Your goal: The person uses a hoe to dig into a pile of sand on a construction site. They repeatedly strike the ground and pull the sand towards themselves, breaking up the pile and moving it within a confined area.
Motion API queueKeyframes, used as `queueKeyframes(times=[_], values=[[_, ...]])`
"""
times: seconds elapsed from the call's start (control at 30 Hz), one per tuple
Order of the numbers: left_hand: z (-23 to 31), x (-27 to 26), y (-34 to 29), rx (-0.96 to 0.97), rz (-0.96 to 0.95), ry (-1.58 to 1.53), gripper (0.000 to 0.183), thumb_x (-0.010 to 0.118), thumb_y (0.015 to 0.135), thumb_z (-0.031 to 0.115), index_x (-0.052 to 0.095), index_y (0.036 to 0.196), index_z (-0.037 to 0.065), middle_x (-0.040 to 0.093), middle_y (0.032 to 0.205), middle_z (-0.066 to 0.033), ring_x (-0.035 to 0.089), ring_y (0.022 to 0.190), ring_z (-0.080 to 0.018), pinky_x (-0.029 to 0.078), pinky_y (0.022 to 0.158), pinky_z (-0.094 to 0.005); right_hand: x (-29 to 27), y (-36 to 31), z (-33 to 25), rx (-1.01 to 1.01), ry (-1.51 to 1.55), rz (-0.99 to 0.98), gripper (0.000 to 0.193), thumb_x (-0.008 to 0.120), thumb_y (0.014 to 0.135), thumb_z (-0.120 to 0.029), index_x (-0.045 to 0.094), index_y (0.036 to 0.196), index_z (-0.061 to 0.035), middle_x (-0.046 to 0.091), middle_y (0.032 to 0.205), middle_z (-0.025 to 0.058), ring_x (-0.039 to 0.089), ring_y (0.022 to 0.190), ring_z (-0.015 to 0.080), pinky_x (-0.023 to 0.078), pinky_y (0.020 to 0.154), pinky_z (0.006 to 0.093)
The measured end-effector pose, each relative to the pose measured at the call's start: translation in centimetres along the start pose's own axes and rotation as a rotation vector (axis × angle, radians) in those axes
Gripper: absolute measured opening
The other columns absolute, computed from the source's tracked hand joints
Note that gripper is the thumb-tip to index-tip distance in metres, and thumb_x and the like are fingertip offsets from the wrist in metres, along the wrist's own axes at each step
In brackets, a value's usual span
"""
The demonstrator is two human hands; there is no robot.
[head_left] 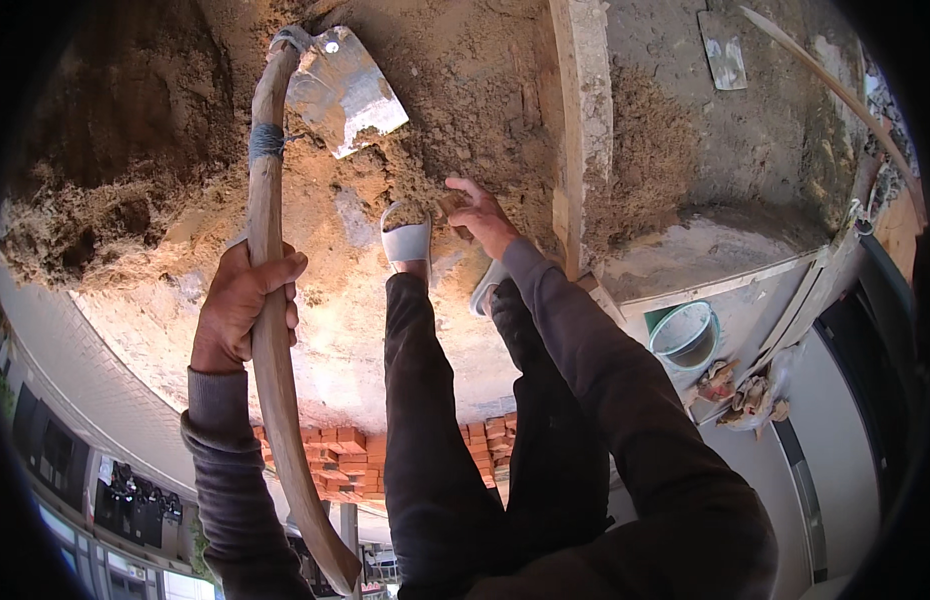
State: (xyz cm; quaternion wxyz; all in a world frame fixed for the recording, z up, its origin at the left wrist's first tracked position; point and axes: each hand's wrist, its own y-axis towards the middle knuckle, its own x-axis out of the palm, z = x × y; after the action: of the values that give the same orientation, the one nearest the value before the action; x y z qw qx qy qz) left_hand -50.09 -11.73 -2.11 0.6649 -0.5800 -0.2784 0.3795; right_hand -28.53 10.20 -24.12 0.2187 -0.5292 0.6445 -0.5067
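A hoe with a long, curved wooden handle (271, 365) stands upright along the left of the view. My left hand (243, 305) is wrapped round the middle of that handle. At the far end, a broad worn metal blade (345, 92) rests against loose brown soil (465, 90); blue binding (267, 141) circles the handle below it. My right hand (485, 218) hangs above the soil near my feet, away from the hoe. Its fingers are partly bent and apart, and their undersides are in shadow.
A pale sandal (407, 243) shows on my foot in the dirt. Right of it runs a raised concrete edge (588, 120), with another flat blade (723, 50) lying beyond. A bucket (685, 335) stands at the right, and red bricks (350, 460) are stacked behind my legs.
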Motion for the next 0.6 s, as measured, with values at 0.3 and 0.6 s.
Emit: queueKeyframes(times=[0.3, 0.6], values=[[-0.4, 0.5, -0.1, 0.026, 0.044, 0.013, 0.025, 0.071, 0.081, 0.014, 0.052, 0.093, 0.005, 0.053, 0.061, -0.0069, 0.056, 0.041, -0.021, 0.049, 0.034, -0.0403, 2.4, -11.4, -2.1, -0.042, 0.118, 0.109, 0.017, 0.06, 0.085, -0.018, 0.061, 0.078, -0.0025, 0.058, 0.063, 0.0049, 0.051, 0.045, 0.0136, 0.037, 0.036, 0.0297], [0.7, 5.4, 2.2, 0.095, 0.052, -0.06, 0.027, 0.072, 0.077, 0.007, 0.051, 0.091, -0.003, 0.054, 0.064, -0.0134, 0.058, 0.045, -0.0295, 0.051, 0.038, -0.0505, -8.9, -28.8, -5.3, -0.058, -0.333, 0.07, 0.017, 0.06, 0.079, -0.012, 0.068, 0.089, -0.0011, 0.058, 0.062, 0.0062, 0.056, 0.046, 0.0147, 0.043, 0.04, 0.032]])
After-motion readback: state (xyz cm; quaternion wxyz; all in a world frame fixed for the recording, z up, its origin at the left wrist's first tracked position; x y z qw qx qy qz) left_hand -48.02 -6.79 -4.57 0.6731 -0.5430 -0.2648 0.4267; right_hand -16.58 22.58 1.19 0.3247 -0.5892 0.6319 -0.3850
